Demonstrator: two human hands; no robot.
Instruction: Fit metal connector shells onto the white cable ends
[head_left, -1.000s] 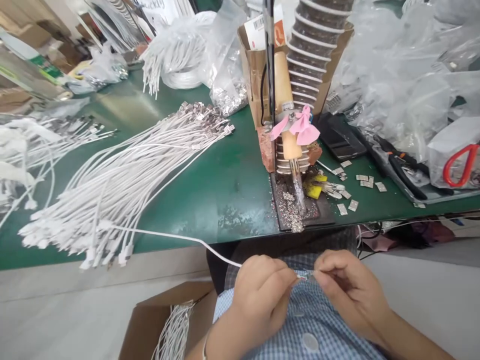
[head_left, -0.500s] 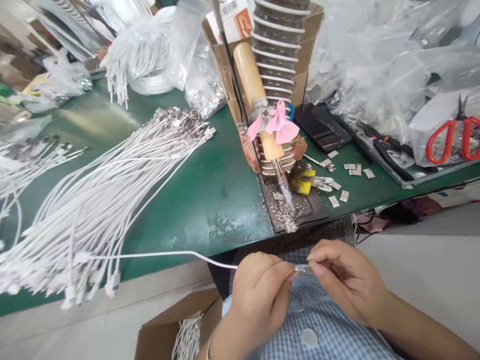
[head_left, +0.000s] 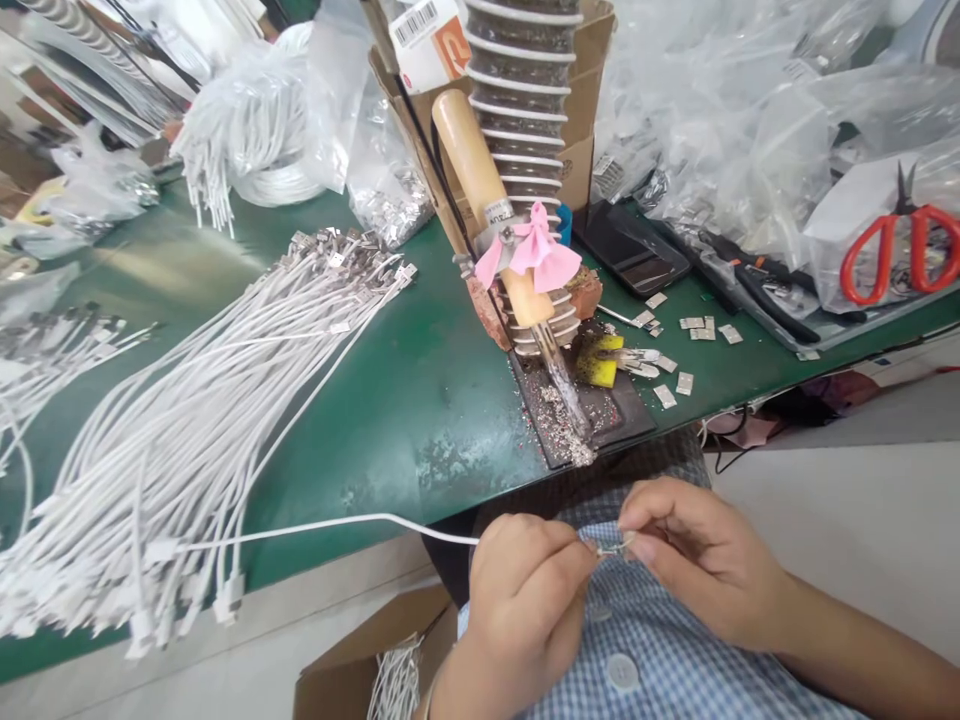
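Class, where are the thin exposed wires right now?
In the head view, low and right of centre, the thin exposed wires show between the left hand and right hand, over the checked clothing.

Soldering iron (head_left: 517,260) taken as reference. Left of iron: bare stretch of desk (head_left: 375,400), passable as far as the cable bundle (head_left: 202,400). Front-left: white cable (head_left: 337,521) runs across to the left hand (head_left: 529,600), in the way. Directly behind: ribbed hose (head_left: 521,120) and cardboard box (head_left: 583,110); blocked. Right: yellow sponge (head_left: 598,372), scattered metal connectors (head_left: 665,396); narrow gaps only. Farther right: scissors (head_left: 885,262).
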